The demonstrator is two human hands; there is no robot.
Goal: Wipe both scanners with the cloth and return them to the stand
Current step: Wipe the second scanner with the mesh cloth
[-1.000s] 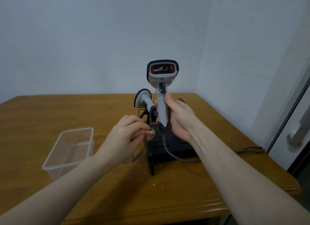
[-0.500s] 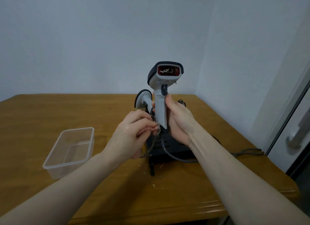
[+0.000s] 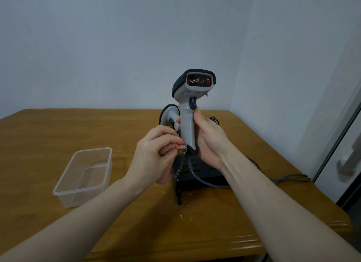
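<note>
Landmark: the black stand (image 3: 197, 170), near the middle of the worktop (image 3: 58, 129).

Held scanner (image 3: 190, 105): directly above the stand, long axis near vertical, handle down, head up. I see its red window (image 3: 198, 80) facing toward the camera, with pale specks on the glass. Its grey cable (image 3: 203, 181) leaves the handle base, loops down over the stand and trails off to the right of it.

Right hand (image 3: 210, 140): closed around the handle from the right side, thumb just under the trigger.

Left hand (image 3: 156, 154): fingers pinched together on a checked cloth (image 3: 178, 166), at the lower left of the handle. Cloth touches the handle base; the rest hangs down in front of the stand.

Second scanner (image 3: 170, 115): behind the held one, at the back of the stand, mostly hidden; I cannot tell exactly how it is seated.

Clear plastic tub (image 3: 86, 176): left of the stand, well apart, open side up.

Pale crumbs (image 3: 184, 217) lie on the worktop in front of the stand.

Room: open worktop left of and in front of the stand; the near edge lies below the forearms; the right edge is close to the trailing cable.
</note>
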